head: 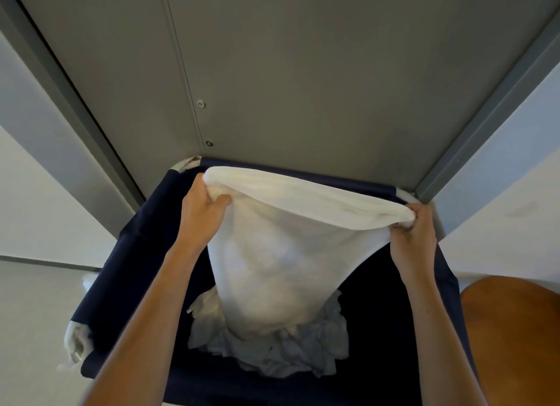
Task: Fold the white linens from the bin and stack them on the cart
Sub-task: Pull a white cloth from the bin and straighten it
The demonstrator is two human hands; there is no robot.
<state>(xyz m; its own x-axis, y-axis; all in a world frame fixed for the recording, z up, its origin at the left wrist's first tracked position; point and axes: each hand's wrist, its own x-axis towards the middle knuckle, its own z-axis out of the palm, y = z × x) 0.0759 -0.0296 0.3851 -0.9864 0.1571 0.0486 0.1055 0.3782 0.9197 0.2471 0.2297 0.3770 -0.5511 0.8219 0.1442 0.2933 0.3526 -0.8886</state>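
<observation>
A white towel (281,254) hangs stretched between both my hands above a dark navy fabric bin (127,269). My left hand (203,211) grips the towel's upper left corner, my right hand (413,239) grips the upper right corner. The towel's top edge is rolled over, and its lower end reaches down into the bin. Crumpled white linens (272,351) lie at the bin's bottom, partly hidden by the towel. No cart is in view.
A grey metal double door (303,72) stands right behind the bin, framed by pale walls on both sides. Light floor (30,330) lies to the left. An orange-brown rounded surface (515,330) shows at the lower right.
</observation>
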